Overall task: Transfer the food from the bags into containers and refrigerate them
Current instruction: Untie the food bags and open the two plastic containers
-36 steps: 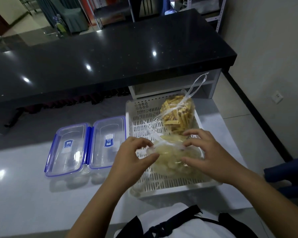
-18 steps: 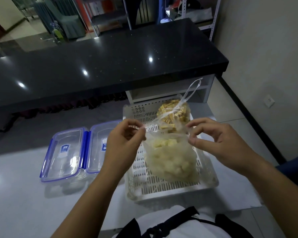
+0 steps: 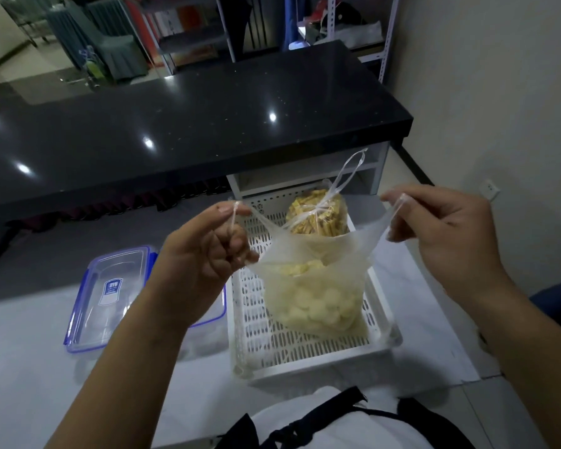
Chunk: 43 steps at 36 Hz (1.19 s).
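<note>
I see a white table [image 3: 30, 384] carrying a white slotted basket [image 3: 308, 361], which keeps both food bags together just beside a clear container [image 3: 110, 296] with blue clips (its lid is on). The near bag [image 3: 314, 299] stands in the basket. The left hand [image 3: 204, 257] and right hand [image 3: 447, 234] each pinch one handle and hold them wide apart, I judge to open the mouth for emptying. The bag is thin, cloudy plastic, sagging with pale rounded pieces. Behind it sits a tied bag [image 3: 318, 218] of yellow sticks.
</note>
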Available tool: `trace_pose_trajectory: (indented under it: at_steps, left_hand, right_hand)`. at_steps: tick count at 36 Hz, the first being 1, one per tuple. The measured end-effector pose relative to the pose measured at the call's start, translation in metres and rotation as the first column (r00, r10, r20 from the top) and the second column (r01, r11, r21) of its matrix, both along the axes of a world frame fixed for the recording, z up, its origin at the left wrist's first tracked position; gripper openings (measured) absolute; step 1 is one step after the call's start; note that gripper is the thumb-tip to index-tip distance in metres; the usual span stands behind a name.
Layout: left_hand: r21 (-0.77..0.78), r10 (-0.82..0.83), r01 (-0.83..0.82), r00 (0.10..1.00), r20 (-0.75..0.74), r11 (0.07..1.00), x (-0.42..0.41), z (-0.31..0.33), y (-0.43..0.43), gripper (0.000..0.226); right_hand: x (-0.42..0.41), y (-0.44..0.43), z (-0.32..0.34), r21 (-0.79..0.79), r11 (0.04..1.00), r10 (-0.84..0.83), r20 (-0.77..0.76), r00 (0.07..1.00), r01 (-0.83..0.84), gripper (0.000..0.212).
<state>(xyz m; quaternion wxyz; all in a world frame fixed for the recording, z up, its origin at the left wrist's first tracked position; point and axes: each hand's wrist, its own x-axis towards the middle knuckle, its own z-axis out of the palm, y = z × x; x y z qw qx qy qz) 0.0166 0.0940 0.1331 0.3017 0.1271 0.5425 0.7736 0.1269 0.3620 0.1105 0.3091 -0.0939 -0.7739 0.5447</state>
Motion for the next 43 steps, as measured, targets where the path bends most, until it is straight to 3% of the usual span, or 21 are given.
trace_pose_trajectory:
  at_steps: [3, 7, 11, 13, 15, 17, 21, 25, 29, 32, 34, 36, 38, 43]
  left_hand:
    - [0.028, -0.021, 0.02, 0.999, 0.025, 0.999, 0.009, 0.004, -0.004, 0.037]
    - [0.048, -0.005, 0.004, 0.999, 0.036, 0.999, 0.021, 0.006, -0.006, 0.054]
    - [0.056, -0.048, 0.051, 0.997, -0.055, 0.997, 0.033, 0.009, -0.013, 0.088]
    - [0.093, -0.08, 0.089, 0.992, -0.094, 0.992, 0.041, 0.009, -0.021, 0.09]
    - [0.138, -0.111, 0.127, 0.987, -0.117, 0.982, 0.05, 0.006, -0.029, 0.085]
    - [0.151, -0.124, 0.143, 0.984, -0.128, 0.978, 0.058, -0.002, -0.035, 0.083]
    - [0.058, -0.046, 0.05, 0.997, -0.065, 0.997, 0.069, -0.024, -0.038, 0.086]
    - [0.075, -0.091, 0.094, 0.995, -0.05, 0.993, 0.069, -0.033, -0.043, 0.087]
    - [0.09, -0.145, 0.15, 0.987, -0.063, 0.985, 0.062, -0.028, -0.044, 0.081]
    - [0.001, -0.112, 0.113, 0.987, -0.114, 0.994, 0.055, -0.026, -0.043, 0.08]
    - [-0.072, -0.088, 0.077, 0.981, -0.174, 0.994, 0.049, -0.027, -0.045, 0.071]
    - [-0.121, -0.038, 0.012, 0.976, -0.215, 0.993, 0.042, -0.028, -0.05, 0.058]
    - [-0.149, 0.019, -0.056, 0.97, -0.241, 0.987, 0.034, -0.03, -0.056, 0.058]
    - [-0.243, 0.043, -0.118, 0.955, -0.293, 0.963, 0.002, -0.031, -0.064, 0.064]
  right_hand:
    - [0.0, -0.003, 0.008, -0.435, 0.894, 0.156, 0.091, 0.984, -0.102, 0.022]
    - [0.0, 0.002, 0.013, -0.756, 0.616, 0.378, 0.037, 0.925, -0.221, 0.025]
    - [0.01, 0.018, 0.026, -0.833, 0.377, 0.586, -0.124, 0.801, -0.405, 0.041]
    - [0.016, 0.027, 0.032, -0.828, 0.267, 0.682, -0.199, 0.704, -0.493, 0.056]
    - [0.025, 0.031, 0.032, -0.845, 0.04, 0.741, -0.333, 0.584, -0.534, 0.062]
    - [0.04, 0.026, 0.025, -0.879, 0.018, 0.684, -0.336, 0.647, -0.476, 0.067]
    - [0.057, 0.013, -0.003, -0.919, -0.163, 0.689, -0.366, 0.625, -0.358, 0.07]
    - [0.06, 0.011, -0.013, -0.952, -0.137, 0.672, -0.293, 0.68, -0.274, 0.071]
    - [0.053, 0.022, -0.007, -0.93, -0.113, 0.699, -0.325, 0.637, -0.35, 0.072]
    - [0.052, 0.029, -0.005, -0.945, -0.067, 0.738, -0.263, 0.622, -0.32, 0.07]
    - [0.047, 0.037, -0.01, -0.944, 0.066, 0.764, -0.161, 0.625, -0.323, 0.069]
    - [0.035, 0.059, -0.014, -0.871, 0.308, 0.805, 0.023, 0.593, -0.384, 0.071]
    - [0.029, 0.075, -0.01, -0.771, 0.485, 0.776, 0.161, 0.61, -0.414, 0.075]
    - [0.01, 0.079, -0.001, -0.54, 0.727, 0.67, 0.423, 0.611, -0.423, 0.077]
